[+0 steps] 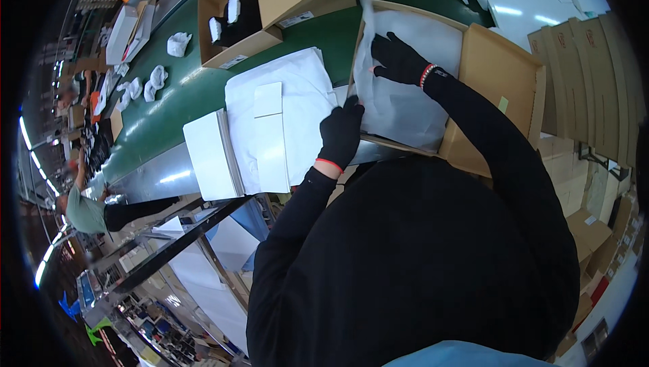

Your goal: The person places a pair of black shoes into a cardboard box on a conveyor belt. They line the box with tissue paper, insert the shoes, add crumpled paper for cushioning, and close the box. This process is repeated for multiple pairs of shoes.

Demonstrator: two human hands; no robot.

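An open brown cardboard box [378, 142] lies in front of me, with its lid [503, 93] folded back to the right. White translucent wrapping sheet [422, 113] covers what is inside and stands up along the left wall. My right hand [400, 58], in a black glove, rests on the sheet with its fingers spread. Gloved in black with a red cuff, my left hand [340, 134] is curled at the box's left edge. Its fingertips are partly hidden. Close to its left is a stack of white paper [277, 73] with folded white card [274, 144] on top.
A green conveyor belt [193, 100] runs behind. On it stand an open box with black, white-wrapped items [233, 19] and crumpled paper [178, 44]. White cards [209, 154] lie at the left. Flattened cartons [585, 83] stand at right. Other people [88, 208] are farther left.
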